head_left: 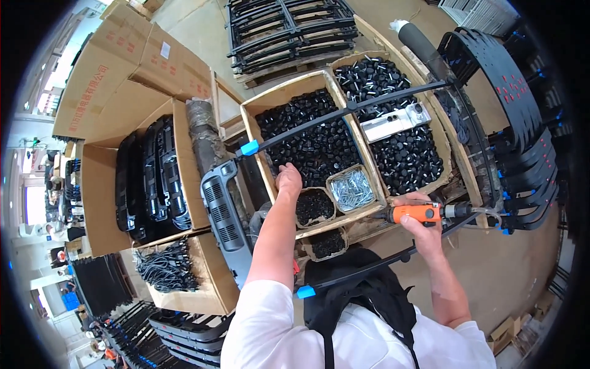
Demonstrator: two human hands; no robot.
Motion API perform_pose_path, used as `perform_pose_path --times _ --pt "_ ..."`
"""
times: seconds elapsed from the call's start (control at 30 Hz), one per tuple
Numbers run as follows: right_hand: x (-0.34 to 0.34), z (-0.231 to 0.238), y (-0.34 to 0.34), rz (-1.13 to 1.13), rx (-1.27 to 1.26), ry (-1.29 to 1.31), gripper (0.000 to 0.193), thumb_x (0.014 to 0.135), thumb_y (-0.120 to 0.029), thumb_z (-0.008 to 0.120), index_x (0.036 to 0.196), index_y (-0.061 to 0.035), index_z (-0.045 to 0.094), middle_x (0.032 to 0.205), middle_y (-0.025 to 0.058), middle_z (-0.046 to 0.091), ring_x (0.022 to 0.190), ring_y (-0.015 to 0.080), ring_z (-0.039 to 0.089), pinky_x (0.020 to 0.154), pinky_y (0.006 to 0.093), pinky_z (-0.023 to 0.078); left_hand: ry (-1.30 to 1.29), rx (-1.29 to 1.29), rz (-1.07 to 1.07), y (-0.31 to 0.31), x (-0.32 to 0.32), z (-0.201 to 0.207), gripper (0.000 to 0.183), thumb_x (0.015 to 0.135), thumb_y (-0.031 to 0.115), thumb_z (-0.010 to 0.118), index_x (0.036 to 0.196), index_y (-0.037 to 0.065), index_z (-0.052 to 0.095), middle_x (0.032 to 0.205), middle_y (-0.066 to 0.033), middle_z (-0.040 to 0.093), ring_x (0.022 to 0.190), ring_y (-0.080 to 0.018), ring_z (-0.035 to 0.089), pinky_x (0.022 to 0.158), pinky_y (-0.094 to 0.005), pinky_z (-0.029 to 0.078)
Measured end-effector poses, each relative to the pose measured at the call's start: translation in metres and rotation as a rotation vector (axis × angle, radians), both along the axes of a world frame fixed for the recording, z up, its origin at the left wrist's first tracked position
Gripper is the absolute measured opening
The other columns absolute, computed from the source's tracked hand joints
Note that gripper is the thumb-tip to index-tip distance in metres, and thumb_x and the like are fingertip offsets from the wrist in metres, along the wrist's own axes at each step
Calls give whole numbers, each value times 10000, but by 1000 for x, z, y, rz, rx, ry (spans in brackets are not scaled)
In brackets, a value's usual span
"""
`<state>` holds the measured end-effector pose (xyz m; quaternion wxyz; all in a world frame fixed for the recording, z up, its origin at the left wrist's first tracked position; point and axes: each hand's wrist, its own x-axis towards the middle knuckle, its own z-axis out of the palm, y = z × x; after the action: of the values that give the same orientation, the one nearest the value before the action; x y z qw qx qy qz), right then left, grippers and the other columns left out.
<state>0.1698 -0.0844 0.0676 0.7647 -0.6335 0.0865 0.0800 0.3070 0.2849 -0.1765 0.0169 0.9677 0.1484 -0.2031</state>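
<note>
My left hand (pixel 289 179) is at the near left edge of a wooden bin (pixel 247 114) full of small black plastic caps (pixel 304 123). Its fingers are curled together, and whatever they hold is too small to make out. An orange power screwdriver (pixel 418 213) lies sideways in my right hand (pixel 424 226), its silvery end toward the right with a pale hose. Across the bins and past my waist runs a black tubular frame (pixel 307 126) with blue tape (pixel 249 147) on its ends. A grey-black vented plastic housing (pixel 221 209) stands at the frame's left side.
A tray of screws (pixel 351 189) sits beside tubs of tiny black parts (pixel 314 206). Farther right, a bin holds black knobs (pixel 402 160) and a white metal block (pixel 393 123). Cartons (pixel 98 197) stand left; stacked black frames (pixel 292 31) lie behind, curved black parts (pixel 510 92) at right.
</note>
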Motion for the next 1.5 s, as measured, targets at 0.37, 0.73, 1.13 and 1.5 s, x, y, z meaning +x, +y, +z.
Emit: perform_pose_path --times 0.37,0.73,1.13,1.5 --pt "79 -65 79 59 98 -38 519 884 -43 775 1364 -11 582 1242 148 719 1127 205 689 1021 352 544 -176 -187 -9 5 -12 54 347 991 127 661 1277 -28 539 1179 -239 660 980 -354 755 791 -426 643" --pt "184 -203 146 217 -430 280 452 929 -173 772 1334 -51 613 1071 93 710 1060 208 705 829 358 597 -275 -2458 1178 -12 -173 144 314 1093 247 577 1355 76 587 1094 -47 644 714 -104 507 573 -225 410" --pt "121 -251 103 951 -1501 -321 205 867 -155 615 982 -45 743 972 201 773 906 354 770 801 479 608 -290 -2188 1056 -39 -248 173 322 1059 311 549 1297 96 578 984 -45 593 837 -186 581 679 -312 445" --pt "123 -233 110 1069 -1404 -173 233 952 -143 548 1068 -21 710 1046 256 746 1009 406 742 867 512 600 -394 -1929 1109 -58 -278 172 315 1118 291 550 1357 97 614 1022 -34 662 840 -125 612 677 -276 474"
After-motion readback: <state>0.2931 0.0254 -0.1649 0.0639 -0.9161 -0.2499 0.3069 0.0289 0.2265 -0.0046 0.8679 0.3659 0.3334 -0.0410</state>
